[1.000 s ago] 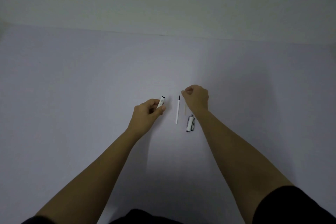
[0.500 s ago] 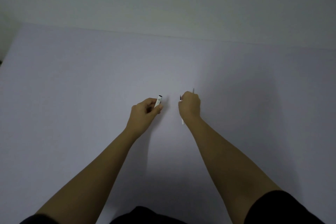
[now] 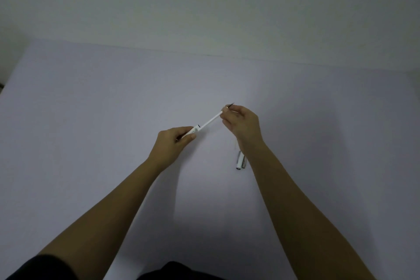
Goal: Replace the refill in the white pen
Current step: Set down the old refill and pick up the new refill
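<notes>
My left hand (image 3: 174, 142) grips the white pen barrel (image 3: 192, 131), whose dark-rimmed open end points up and to the right. A thin white refill (image 3: 211, 122) runs from that open end to my right hand (image 3: 243, 125), which pinches it near its dark tip (image 3: 231, 105). The refill's lower end sits at or inside the barrel mouth; how deep I cannot tell. Both hands hover above the pale table (image 3: 113, 120). The pen's silver-and-white front piece (image 3: 241, 161) lies on the table just left of my right wrist.
A thin pale stick-like piece (image 3: 235, 144), partly hidden by my right wrist, lies above the front piece. The table's far edge meets a plain wall (image 3: 204, 7). Dark clothing shows at the bottom edge.
My right hand picked the refill up off the table and swung its lower end to the barrel mouth. My left hand tilted the barrel toward it. The front piece is uncovered again.
</notes>
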Demonstrator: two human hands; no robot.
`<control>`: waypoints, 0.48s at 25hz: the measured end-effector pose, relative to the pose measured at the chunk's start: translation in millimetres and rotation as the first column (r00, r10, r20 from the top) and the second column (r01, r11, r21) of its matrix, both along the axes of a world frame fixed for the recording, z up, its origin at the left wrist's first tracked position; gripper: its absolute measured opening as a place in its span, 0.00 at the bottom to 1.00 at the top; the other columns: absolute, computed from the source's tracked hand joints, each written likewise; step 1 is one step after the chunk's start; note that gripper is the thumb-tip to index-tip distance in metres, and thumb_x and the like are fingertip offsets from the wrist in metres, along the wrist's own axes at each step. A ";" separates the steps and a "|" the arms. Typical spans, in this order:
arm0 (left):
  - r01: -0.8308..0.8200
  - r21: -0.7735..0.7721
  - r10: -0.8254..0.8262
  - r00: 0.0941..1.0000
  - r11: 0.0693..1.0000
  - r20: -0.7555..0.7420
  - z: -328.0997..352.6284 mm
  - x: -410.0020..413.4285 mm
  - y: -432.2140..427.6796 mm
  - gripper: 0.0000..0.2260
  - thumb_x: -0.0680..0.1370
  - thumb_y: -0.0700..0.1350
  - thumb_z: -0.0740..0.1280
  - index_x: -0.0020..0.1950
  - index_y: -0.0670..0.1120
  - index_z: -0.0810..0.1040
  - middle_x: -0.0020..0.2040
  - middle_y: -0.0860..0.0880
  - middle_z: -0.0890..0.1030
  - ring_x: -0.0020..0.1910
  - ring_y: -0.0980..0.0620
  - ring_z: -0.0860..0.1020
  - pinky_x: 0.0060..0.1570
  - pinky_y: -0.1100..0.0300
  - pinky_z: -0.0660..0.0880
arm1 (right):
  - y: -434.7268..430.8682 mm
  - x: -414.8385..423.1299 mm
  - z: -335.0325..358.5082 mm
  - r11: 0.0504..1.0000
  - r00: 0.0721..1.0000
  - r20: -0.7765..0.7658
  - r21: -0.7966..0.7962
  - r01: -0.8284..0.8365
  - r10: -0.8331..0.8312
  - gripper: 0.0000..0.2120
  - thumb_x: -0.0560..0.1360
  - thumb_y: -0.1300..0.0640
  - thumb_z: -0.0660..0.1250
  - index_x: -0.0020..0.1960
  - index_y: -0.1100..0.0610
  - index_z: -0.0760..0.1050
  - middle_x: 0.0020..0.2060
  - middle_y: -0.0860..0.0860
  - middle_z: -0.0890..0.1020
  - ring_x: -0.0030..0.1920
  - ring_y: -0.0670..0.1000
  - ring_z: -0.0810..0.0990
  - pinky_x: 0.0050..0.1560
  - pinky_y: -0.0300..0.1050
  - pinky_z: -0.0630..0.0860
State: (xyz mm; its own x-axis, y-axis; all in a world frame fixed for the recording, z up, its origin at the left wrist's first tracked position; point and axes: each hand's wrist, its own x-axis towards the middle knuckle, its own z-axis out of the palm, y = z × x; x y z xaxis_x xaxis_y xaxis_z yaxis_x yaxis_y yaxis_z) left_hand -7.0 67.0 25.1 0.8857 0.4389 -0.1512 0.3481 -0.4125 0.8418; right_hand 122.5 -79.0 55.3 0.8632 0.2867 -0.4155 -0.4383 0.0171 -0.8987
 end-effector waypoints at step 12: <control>0.089 0.035 -0.090 0.996 0.995 0.017 25.0 -1.9 -12.3 0.10 0.76 0.49 0.66 0.56 0.51 0.81 0.43 0.49 0.83 0.41 0.49 0.78 0.39 0.66 0.71 | -25.4 -10.7 18.6 0.997 0.987 0.146 0.047 0.058 -0.065 0.04 0.74 0.62 0.69 0.43 0.54 0.78 0.36 0.51 0.83 0.40 0.45 0.84 0.44 0.36 0.79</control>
State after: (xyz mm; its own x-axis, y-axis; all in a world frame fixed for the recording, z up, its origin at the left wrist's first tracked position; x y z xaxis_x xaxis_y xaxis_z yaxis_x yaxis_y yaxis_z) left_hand -8.9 54.8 50.2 0.9243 0.3623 -0.1202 0.2926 -0.4703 0.8326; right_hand 111.8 -104.4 74.0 0.9305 0.2459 -0.2715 -0.2985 0.0794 -0.9511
